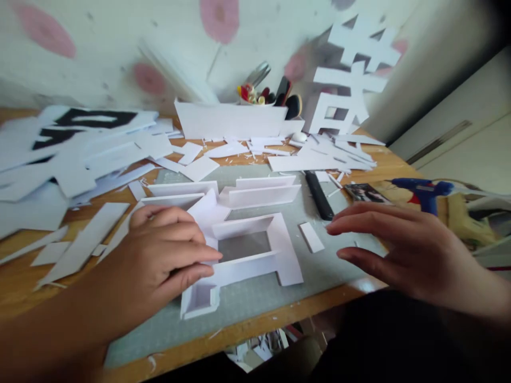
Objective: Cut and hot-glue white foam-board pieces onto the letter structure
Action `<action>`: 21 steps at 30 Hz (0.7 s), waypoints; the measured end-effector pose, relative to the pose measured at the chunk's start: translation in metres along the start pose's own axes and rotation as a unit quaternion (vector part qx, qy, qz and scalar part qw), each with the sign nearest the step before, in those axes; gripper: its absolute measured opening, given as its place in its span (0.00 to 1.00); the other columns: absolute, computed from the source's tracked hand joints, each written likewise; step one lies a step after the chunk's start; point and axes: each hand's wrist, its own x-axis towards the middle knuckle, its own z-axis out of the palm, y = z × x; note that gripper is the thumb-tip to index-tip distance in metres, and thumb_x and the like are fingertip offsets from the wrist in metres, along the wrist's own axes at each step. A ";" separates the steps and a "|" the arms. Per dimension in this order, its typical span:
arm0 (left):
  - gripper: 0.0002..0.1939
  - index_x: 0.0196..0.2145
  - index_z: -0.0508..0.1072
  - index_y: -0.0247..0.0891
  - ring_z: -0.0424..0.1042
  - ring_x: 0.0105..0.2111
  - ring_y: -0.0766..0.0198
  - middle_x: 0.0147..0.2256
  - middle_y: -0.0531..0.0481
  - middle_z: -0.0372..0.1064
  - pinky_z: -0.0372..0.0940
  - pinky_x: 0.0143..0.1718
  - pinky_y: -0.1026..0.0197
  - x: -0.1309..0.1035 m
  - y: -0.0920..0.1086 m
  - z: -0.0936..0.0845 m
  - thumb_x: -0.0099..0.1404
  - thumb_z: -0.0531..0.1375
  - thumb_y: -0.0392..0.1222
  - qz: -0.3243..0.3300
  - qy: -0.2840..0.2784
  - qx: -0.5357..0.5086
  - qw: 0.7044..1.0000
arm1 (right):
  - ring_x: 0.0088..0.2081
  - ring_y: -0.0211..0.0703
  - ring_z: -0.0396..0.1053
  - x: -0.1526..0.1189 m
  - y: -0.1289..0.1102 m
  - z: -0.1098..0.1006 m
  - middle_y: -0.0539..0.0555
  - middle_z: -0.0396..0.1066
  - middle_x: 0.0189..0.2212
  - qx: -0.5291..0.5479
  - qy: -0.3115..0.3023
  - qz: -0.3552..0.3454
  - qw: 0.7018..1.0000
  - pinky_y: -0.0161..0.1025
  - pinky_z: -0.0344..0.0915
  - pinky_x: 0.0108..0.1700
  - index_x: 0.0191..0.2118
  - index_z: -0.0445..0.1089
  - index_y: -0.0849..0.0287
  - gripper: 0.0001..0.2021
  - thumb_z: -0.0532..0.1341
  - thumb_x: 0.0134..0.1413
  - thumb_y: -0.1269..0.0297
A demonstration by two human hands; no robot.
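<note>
A white board structure with upright walls point(289, 255) lies on the grey-green cutting mat point(247, 319), built around a rectangular opening. My left hand point(171, 250) rests over its left side, with thumb and index finger closed on the left end of a low wall; the other fingers lie curved over the structure. To the right, my right hand point(399, 250) is raised above the mat, thumb and fingers apart and nothing between them. A small white strip point(312, 237) lies between the structure and my right hand. Behind it is a black cutter-like tool point(318, 196).
A blue glue gun point(425, 189) lies at the right beside a dark picture card point(366, 193). White sheets and offcuts point(107, 154) cover the left and back. Finished-looking white shapes point(347, 96) stand at the back right, near a holder of tools point(263, 96).
</note>
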 end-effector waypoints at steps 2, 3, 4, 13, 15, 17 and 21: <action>0.08 0.41 0.77 0.52 0.69 0.37 0.63 0.33 0.58 0.75 0.59 0.42 0.57 0.003 0.000 -0.009 0.69 0.58 0.45 0.007 0.026 -0.020 0.999 | 0.43 0.42 0.74 -0.014 0.000 -0.005 0.52 0.75 0.41 -0.022 0.049 0.003 0.999 0.35 0.70 0.43 0.47 0.69 0.52 0.10 0.63 0.60 0.67; 0.08 0.41 0.77 0.51 0.70 0.37 0.64 0.34 0.57 0.75 0.61 0.42 0.59 0.005 0.001 -0.014 0.69 0.57 0.43 -0.001 0.055 -0.028 0.998 | 0.42 0.41 0.74 -0.021 0.000 -0.005 0.51 0.75 0.40 -0.027 0.069 0.004 0.997 0.34 0.70 0.42 0.46 0.69 0.52 0.09 0.63 0.60 0.67; 0.09 0.41 0.77 0.49 0.70 0.38 0.65 0.34 0.57 0.75 0.62 0.42 0.60 0.006 0.002 -0.020 0.69 0.57 0.41 -0.009 0.088 -0.033 0.996 | 0.41 0.40 0.75 -0.026 0.001 -0.004 0.51 0.75 0.39 -0.030 0.082 0.004 0.996 0.34 0.70 0.42 0.45 0.70 0.53 0.08 0.62 0.61 0.68; 0.13 0.39 0.79 0.46 0.73 0.42 0.59 0.41 0.52 0.77 0.67 0.45 0.57 0.039 0.011 -0.046 0.63 0.59 0.53 -0.201 0.119 -0.027 0.972 | 0.51 0.51 0.73 -0.015 0.041 0.033 0.62 0.75 0.51 -0.069 -0.062 0.043 0.995 0.48 0.69 0.54 0.52 0.74 0.63 0.17 0.58 0.58 0.73; 0.14 0.39 0.79 0.45 0.73 0.43 0.58 0.41 0.51 0.77 0.66 0.49 0.56 0.053 0.014 -0.043 0.62 0.59 0.53 -0.193 0.107 -0.050 0.974 | 0.54 0.53 0.71 -0.009 0.042 0.041 0.64 0.72 0.55 -0.079 -0.090 0.050 0.991 0.50 0.68 0.56 0.56 0.72 0.65 0.19 0.59 0.58 0.72; 0.13 0.38 0.79 0.45 0.73 0.44 0.57 0.41 0.50 0.77 0.66 0.50 0.55 0.063 0.013 -0.040 0.61 0.59 0.52 -0.182 0.120 -0.058 0.974 | 0.54 0.55 0.70 -0.005 0.039 0.047 0.65 0.71 0.56 -0.091 -0.109 0.046 0.989 0.51 0.67 0.57 0.57 0.71 0.65 0.20 0.59 0.59 0.70; 0.13 0.35 0.79 0.42 0.73 0.43 0.56 0.40 0.48 0.77 0.66 0.52 0.53 0.060 -0.007 -0.038 0.57 0.62 0.51 -0.261 0.221 -0.098 0.935 | 0.54 0.56 0.71 -0.007 0.034 0.049 0.65 0.71 0.56 -0.105 -0.141 0.043 0.983 0.52 0.67 0.57 0.56 0.72 0.65 0.20 0.61 0.57 0.69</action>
